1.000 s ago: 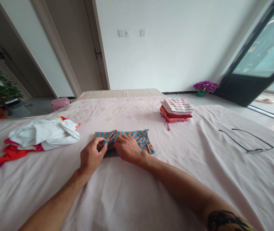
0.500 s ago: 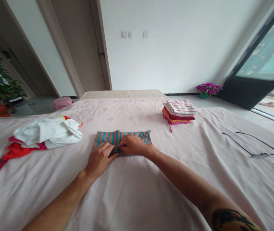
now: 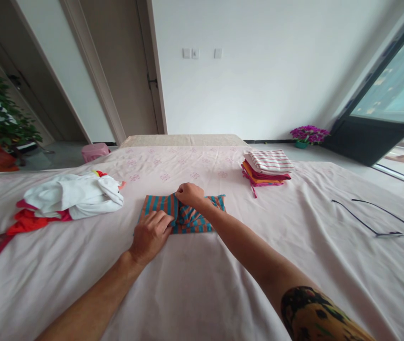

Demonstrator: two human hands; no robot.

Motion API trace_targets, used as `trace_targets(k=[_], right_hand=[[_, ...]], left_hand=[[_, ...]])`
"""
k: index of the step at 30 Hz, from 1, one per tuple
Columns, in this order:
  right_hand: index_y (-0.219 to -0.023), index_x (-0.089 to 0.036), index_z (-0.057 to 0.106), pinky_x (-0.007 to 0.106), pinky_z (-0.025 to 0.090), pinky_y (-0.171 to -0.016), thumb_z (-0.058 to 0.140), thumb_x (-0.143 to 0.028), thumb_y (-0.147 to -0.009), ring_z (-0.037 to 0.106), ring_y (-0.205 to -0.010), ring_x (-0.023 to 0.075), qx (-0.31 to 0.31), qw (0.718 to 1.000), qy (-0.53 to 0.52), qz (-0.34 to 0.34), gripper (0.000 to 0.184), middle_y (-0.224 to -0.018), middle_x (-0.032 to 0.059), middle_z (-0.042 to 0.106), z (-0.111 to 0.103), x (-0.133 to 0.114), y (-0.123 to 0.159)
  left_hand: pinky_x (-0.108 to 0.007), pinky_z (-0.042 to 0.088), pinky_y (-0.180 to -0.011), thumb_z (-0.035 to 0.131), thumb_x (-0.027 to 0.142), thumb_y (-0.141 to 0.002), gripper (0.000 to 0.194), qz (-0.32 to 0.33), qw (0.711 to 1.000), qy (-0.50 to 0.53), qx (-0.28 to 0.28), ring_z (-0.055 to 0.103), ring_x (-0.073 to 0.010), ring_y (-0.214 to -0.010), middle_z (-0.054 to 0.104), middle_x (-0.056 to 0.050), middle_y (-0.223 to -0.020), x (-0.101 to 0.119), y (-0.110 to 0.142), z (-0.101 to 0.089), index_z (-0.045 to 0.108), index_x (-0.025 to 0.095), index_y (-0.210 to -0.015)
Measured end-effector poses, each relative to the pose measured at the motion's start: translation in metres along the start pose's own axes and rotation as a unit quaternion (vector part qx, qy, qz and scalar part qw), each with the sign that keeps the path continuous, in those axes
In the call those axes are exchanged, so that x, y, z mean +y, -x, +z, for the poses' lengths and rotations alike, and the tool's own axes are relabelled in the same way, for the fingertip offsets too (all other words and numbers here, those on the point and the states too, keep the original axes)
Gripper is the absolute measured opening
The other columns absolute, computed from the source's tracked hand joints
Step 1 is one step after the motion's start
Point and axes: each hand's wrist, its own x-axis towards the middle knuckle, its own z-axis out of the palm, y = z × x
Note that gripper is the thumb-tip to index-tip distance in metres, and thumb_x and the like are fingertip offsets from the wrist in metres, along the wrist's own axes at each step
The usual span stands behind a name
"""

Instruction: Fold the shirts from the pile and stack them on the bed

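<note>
A folded garment with teal and orange-brown stripes (image 3: 159,204) lies flat on the bed in front of me. My left hand (image 3: 152,231) is closed at its near edge, with curled fingers and thumb gripping the cloth. Over the far edge, at the middle fold, my right hand (image 3: 191,194) is closed in a pinch on the fabric. The garment's right half is bunched and partly hidden under my right wrist.
A pink-white sheet (image 3: 194,284) covers the bed. On the left lies a loose pile of white and red clothes (image 3: 74,195). Folded clothes (image 3: 269,163) are stacked at the back right, and eyeglasses (image 3: 393,233) rest on the right.
My right hand has moved away from me, from the garment's near edge to its far edge. My left hand stays at the near edge.
</note>
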Motion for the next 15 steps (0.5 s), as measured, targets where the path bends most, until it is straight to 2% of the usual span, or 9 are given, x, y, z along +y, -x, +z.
trace_targets(k=[2,4,7,11,15], right_hand=[[-0.096,-0.027,0.074,0.033,0.048,-0.078,0.055,-0.037,-0.083,0.066,-0.095,0.0251,0.019,1.0,0.003,0.0,0.025,-0.102,0.0064,0.073,0.004,0.0,-0.003],[-0.097,-0.027,0.073,0.031,0.048,-0.078,0.054,-0.036,-0.084,0.066,-0.094,0.0241,0.013,1.0,0.002,0.001,0.025,-0.101,0.0064,0.073,0.009,0.002,-0.004],[-0.097,-0.025,0.073,0.03,0.048,-0.078,0.056,-0.038,-0.084,0.065,-0.094,0.0232,0.0,1.0,0.005,-0.002,0.026,-0.101,0.0065,0.073,0.014,0.005,-0.002],[-0.099,-0.026,0.072,0.029,0.047,-0.078,0.054,-0.04,-0.086,0.065,-0.095,0.0222,0.006,1.0,0.011,-0.013,0.027,-0.102,0.0049,0.073,0.016,0.007,0.002],[-0.101,-0.027,0.072,0.028,0.047,-0.077,0.055,-0.039,-0.086,0.065,-0.096,0.0217,-0.005,0.999,0.012,-0.03,0.026,-0.104,0.0036,0.072,0.014,0.009,0.004]], left_hand=[[-0.033,0.045,-0.079,0.053,0.016,-0.09,0.015,0.006,1.0,0.005,-0.006,0.06,-0.0214,-0.089,0.067,-0.005,-0.087,0.001,-0.001,0.002,0.067,0.023,-0.093],[-0.03,0.045,-0.076,0.05,0.015,-0.092,0.019,0.007,0.999,0.03,-0.028,0.062,-0.0188,-0.086,0.066,-0.004,-0.088,0.003,-0.002,0.003,0.067,0.022,-0.094],[-0.027,0.046,-0.074,0.054,0.02,-0.092,0.016,0.005,0.996,0.08,-0.048,0.064,-0.0167,-0.085,0.066,-0.004,-0.094,0.004,-0.001,0.004,0.067,0.022,-0.1],[-0.027,0.047,-0.078,0.055,0.033,-0.093,0.018,0.019,0.991,0.128,-0.027,0.065,-0.0169,-0.087,0.068,-0.003,-0.093,0.001,0.001,0.002,0.068,0.022,-0.1],[-0.025,0.047,-0.075,0.051,0.028,-0.095,0.019,-0.016,0.984,0.178,-0.02,0.065,-0.0143,-0.081,0.067,-0.002,-0.087,-0.002,0.001,0.005,0.069,0.022,-0.092]])
